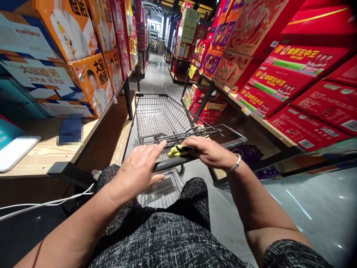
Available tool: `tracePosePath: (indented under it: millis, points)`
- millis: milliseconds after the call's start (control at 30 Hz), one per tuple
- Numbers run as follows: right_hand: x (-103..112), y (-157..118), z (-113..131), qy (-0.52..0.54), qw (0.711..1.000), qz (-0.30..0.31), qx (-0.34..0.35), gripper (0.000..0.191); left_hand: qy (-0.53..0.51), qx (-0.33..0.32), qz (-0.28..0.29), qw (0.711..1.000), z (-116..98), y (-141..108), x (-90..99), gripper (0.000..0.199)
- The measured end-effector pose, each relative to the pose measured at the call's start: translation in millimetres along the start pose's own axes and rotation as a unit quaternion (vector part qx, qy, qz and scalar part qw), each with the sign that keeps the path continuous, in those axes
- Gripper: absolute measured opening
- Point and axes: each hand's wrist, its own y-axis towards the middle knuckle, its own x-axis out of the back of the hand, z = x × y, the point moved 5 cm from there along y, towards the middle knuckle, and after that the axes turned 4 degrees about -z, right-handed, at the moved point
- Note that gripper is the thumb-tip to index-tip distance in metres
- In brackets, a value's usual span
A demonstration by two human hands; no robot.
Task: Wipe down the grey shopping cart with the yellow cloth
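A wire shopping cart (158, 115) stands in front of me, its grey handle bar (173, 162) running across at waist height. My left hand (142, 163) is closed round the left part of this bar, with the fingers over it and the thumb below. On the right part of the bar, my right hand (208, 150) grips a yellow-and-black cloth (180, 150) and presses it against the handle. The cloth is partly hidden under the fingers. A bracelet (237, 162) circles my right wrist.
Orange drink boxes (92, 82) are stacked on the left wooden shelf (83, 139), beside a blurred dark-blue item (70, 129). Red gift boxes (292, 74) fill the right shelf. White cables (69, 199) hang at lower left. The aisle floor (156, 70) runs ahead between shelves.
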Motion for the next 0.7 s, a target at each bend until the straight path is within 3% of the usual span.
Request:
tracePosePath:
  millis: [133, 300, 400, 500, 600, 700]
  points:
    - [35.5, -20.1, -68.6, -0.026, 0.99, 0.03, -0.133, 0.04, 0.013, 0.0, -0.003, 1.0, 23.3, 5.5, 1.4, 0.09]
    - [65.1, -56.3, -126.5, -0.164, 0.937, -0.045, -0.303, 0.046, 0.081, 0.051, 0.0, 0.995, 59.9, 17.4, 14.1, 0.079]
    - [59.6, -62.6, -124.0, -0.244, 0.908, -0.12, -0.32, 0.048, 0.153, 0.137, -0.015, 0.979, 76.0, 22.4, 25.3, 0.073]
    - [40.7, -55.3, -101.8, -0.287, 0.886, -0.195, -0.307, 0.047, 0.196, 0.201, -0.064, 0.958, 77.8, 27.0, 25.8, 0.067]
    - [20.3, -41.3, -76.7, -0.308, 0.874, -0.241, -0.288, 0.045, 0.183, 0.181, -0.05, 0.965, 66.8, 35.9, 3.6, 0.067]
    - [4.2, -25.2, -54.9, -0.306, 0.883, -0.268, -0.234, 0.042, 0.154, 0.146, -0.021, 0.977, 55.5, 46.0, -20.6, 0.076]
